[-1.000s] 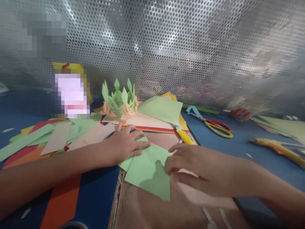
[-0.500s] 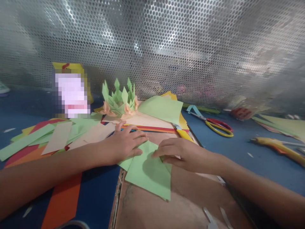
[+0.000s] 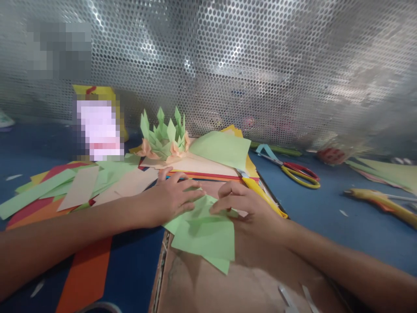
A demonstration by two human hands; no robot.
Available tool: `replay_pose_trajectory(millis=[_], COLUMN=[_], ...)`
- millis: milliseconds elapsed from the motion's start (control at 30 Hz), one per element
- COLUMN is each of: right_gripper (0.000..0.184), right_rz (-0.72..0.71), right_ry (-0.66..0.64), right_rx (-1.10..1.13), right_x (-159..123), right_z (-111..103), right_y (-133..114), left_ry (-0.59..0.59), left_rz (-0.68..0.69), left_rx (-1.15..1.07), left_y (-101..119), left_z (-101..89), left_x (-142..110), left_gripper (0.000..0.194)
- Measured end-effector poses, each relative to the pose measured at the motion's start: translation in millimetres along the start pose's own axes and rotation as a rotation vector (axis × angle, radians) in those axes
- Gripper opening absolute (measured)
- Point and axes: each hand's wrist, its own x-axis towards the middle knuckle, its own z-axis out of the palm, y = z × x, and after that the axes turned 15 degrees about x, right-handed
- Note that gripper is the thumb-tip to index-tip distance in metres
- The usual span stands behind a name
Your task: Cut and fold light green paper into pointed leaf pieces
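Note:
Light green paper (image 3: 205, 237) lies in overlapping pieces on a brown cardboard board (image 3: 254, 269) in front of me. My left hand (image 3: 167, 200) rests on the upper left of the paper, palm down, fingers spread. Thumb and forefinger of my right hand (image 3: 249, 211) pinch the paper near its upper right edge. The top sheet is bowed and partly raised, with another green corner showing below it. A yellow-handled cutter (image 3: 265, 198) lies just beyond my right hand, partly hidden by it.
Behind my hands, a folded green and peach paper piece (image 3: 163, 139) stands on stacked sheets. Coloured paper strips (image 3: 78, 187) spread left, including an orange strip (image 3: 86, 274). To the right are red-and-yellow scissors (image 3: 299, 174) and a yellow tool (image 3: 381, 202). A perforated metal sheet (image 3: 208, 65) stands behind.
The top green sheet has lifted and bowed, and its lower edge has shifted up from the piece beneath. My right hand has risen slightly, uncovering more of the cutter. My left hand stays nearly still.

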Motion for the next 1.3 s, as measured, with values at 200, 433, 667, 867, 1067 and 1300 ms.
replay_pose_trajectory(millis=[200,433,667,867,1067,1300], right_gripper=[0.02,0.009,0.025,0.026,0.022,0.016], right_rz=[-0.024,0.344,0.583,0.651,0.615,0.521], right_ry=[0.264,0.711,0.634,0.629,0.488,0.474], right_rx=[0.119,0.536,0.992,0.924,0.834,0.858], right_x=[-6.0,2.8,7.8,4.4,-2.3,-4.7], right_z=[0.4,4.7,8.8,7.6,7.9,12.3], right_y=[1.5,-13.7,-19.2,0.1,16.4,20.6], left_ry=[0.035,0.178,-0.122,-0.218,-0.212,-0.199], left_rz=[-0.006,-0.164,-0.482,-0.542,-0.584,-0.541], left_rx=[-0.138,-0.617,-1.413,-1.584,-1.468,-1.578], left_y=[-2.8,6.4,13.0,8.0,5.9,9.2], left_z=[-12.8,-53.0,-50.7,-33.6,-26.8,-24.2], left_x=[3.9,6.9,9.7,11.7,11.5,12.2], left_gripper=[0.053,0.041,0.03,0.04,0.032,0.026])
